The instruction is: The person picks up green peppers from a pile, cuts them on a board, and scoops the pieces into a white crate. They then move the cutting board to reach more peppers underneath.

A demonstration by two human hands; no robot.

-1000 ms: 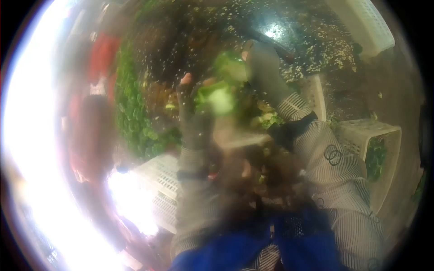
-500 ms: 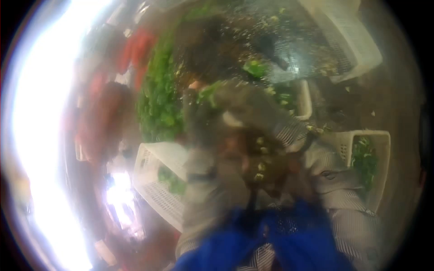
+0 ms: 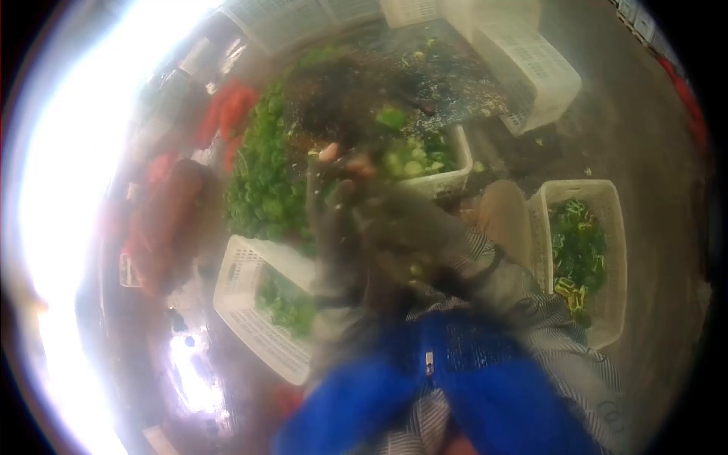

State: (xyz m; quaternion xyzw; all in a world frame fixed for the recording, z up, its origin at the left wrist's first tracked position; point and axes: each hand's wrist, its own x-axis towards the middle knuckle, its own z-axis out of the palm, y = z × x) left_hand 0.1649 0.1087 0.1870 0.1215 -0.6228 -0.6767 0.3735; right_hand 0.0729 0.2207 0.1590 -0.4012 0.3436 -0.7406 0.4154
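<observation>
Both hands are smeared by motion, in dark coverings with bare fingertips showing. My left hand [image 3: 327, 178] reaches forward beside a long heap of green vegetables [image 3: 262, 186]. Close to its right, my right hand [image 3: 368, 189] points the same way, its fingertips near a white crate [image 3: 464, 163] of pale and dark green pieces [image 3: 413, 161]. I cannot tell whether either hand holds anything. Just beyond the crate's contents, a bright green piece [image 3: 392, 117] lies on the dark wet work surface [image 3: 447, 95], which is littered with scraps.
At lower left a white perforated crate [image 3: 262, 334] holds green leaves [image 3: 287, 307]. Another white crate [image 3: 614, 250] on the right contains green and yellow trimmings [image 3: 580, 250]. Pale crates [image 3: 531, 61] stand at the back. A person in red [image 3: 171, 220] is at the left.
My hands have moved from low in front of my body, forward and left toward the green heap. The view has shifted, so more of the middle and right crates shows.
</observation>
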